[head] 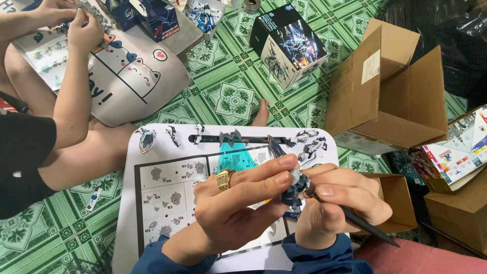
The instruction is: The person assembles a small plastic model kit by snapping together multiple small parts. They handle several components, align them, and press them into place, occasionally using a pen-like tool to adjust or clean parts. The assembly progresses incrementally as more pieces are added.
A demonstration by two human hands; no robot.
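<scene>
Nearest the camera, the left hand (pixel 238 203), wearing a gold ring (pixel 224 179), is pinching a small grey model figure (pixel 296 190) between thumb and fingers. The right hand (pixel 337 205) is curling closed around a dark thin tool (pixel 368 227), its tip touching the figure. Beneath them, an instruction sheet (pixel 172 195) is lying on a white lap table (pixel 127 213), with loose model parts (pixel 231 136) lining its far edge. Beyond, another person's hands (pixel 76 23) are working, and a printed kit box (pixel 288 44) is sitting beside an open cardboard box (pixel 390 96).
</scene>
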